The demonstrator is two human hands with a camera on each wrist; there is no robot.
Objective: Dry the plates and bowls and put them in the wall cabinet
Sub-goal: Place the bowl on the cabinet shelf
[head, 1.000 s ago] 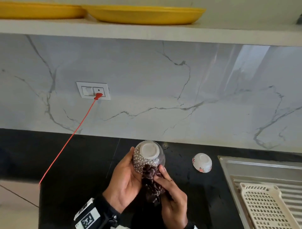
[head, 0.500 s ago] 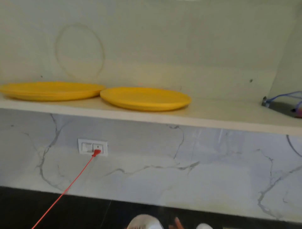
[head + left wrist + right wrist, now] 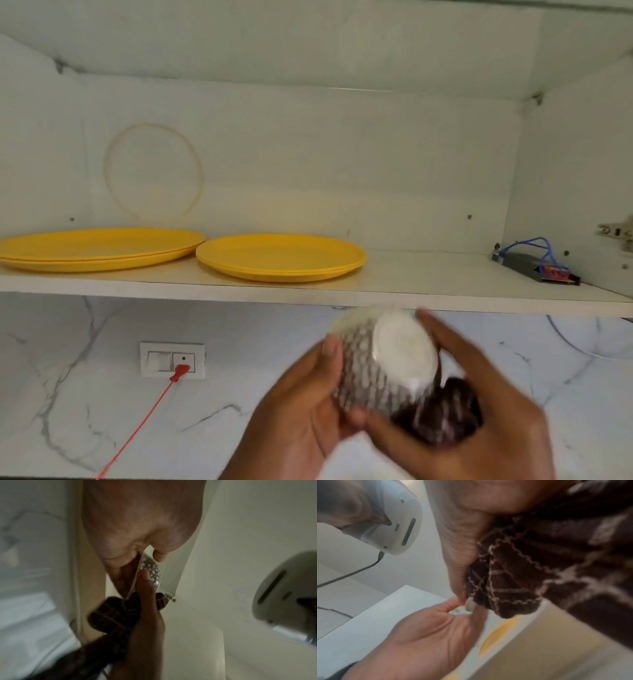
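A patterned bowl (image 3: 376,359) with a white base is tilted on its side just below the front edge of the wall cabinet shelf (image 3: 428,277), blurred by motion. My left hand (image 3: 308,404) grips its left side. From the right, my right hand (image 3: 489,394) wraps fingers over the base and bunches a dark brown checked cloth (image 3: 442,414) in its palm. Two stacks of yellow plates (image 3: 99,248) (image 3: 281,257) lie on the shelf. The left wrist view shows the bowl (image 3: 151,570) edge-on above the cloth (image 3: 111,615). The cloth (image 3: 539,561) fills the right wrist view.
A small electronic box with blue wires (image 3: 534,265) sits at the shelf's back right, near a door hinge (image 3: 616,233). The shelf between the right plate stack and the box is bare. A wall switch with a red cord (image 3: 172,359) is on the marble backsplash.
The view has tilted up from the black counter to the open cabinet. Both hands have lifted the bowl and cloth from counter height to just under the shelf edge.
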